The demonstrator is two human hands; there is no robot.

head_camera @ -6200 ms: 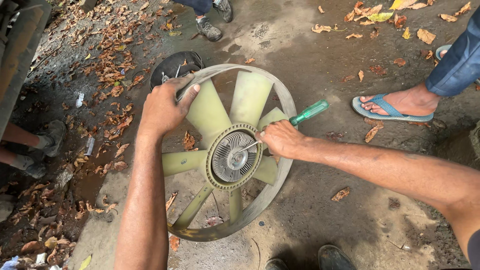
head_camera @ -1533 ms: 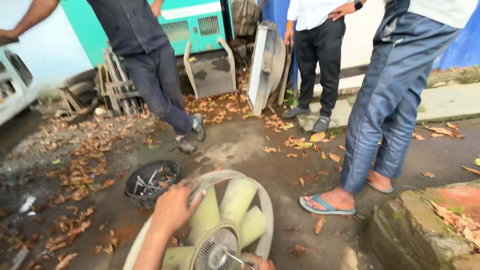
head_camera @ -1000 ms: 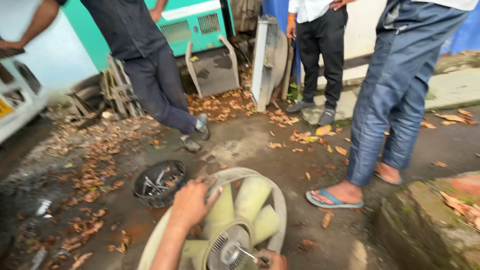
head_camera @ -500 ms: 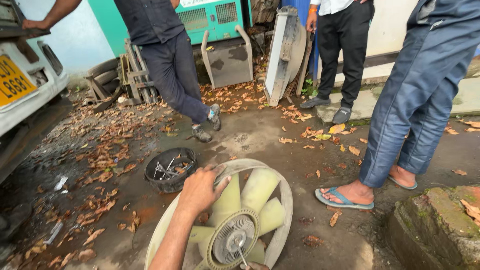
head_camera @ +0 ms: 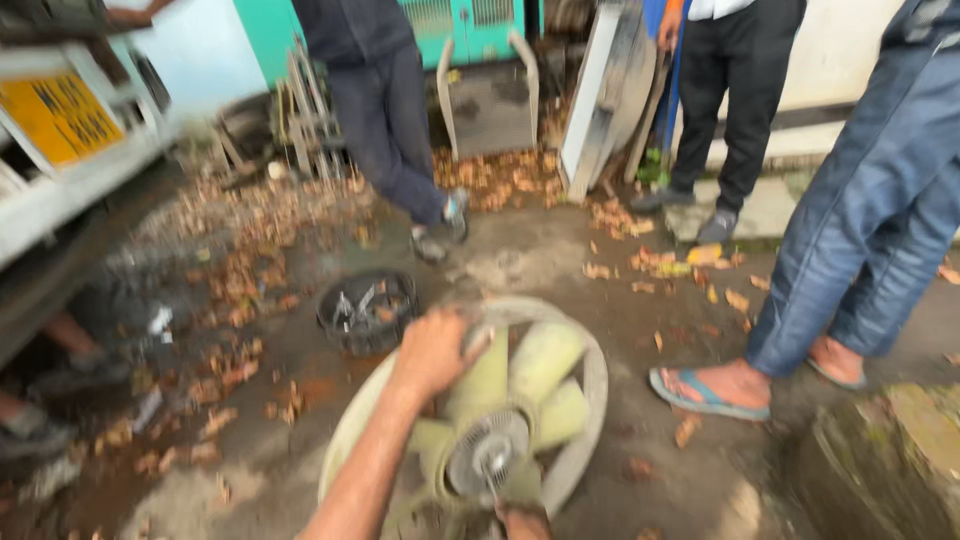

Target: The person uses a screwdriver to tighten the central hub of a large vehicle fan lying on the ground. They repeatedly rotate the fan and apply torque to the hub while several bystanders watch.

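A pale yellow-green fan (head_camera: pixel 545 360) with a round outer ring lies on the wet ground, its metal hub (head_camera: pixel 487 462) in the middle. My left hand (head_camera: pixel 435 350) grips the far top of the ring. Only a sliver of my right hand (head_camera: pixel 525 522) shows at the bottom edge. It is closed on a thin screwdriver shaft (head_camera: pixel 492 485) that reaches up to the hub. The picture is blurred by motion.
A black round bowl of tools (head_camera: pixel 367 310) sits just beyond the fan. A person in blue jeans and flip-flops (head_camera: pixel 708 392) stands close on the right, and two more people (head_camera: pixel 385 130) stand farther back. A vehicle (head_camera: pixel 60 120) is at left, a stone block (head_camera: pixel 880 470) at lower right.
My view lifted from straight down on the fan to the yard and the people around. My left hand stayed on the ring; my right hand slid almost out of view.
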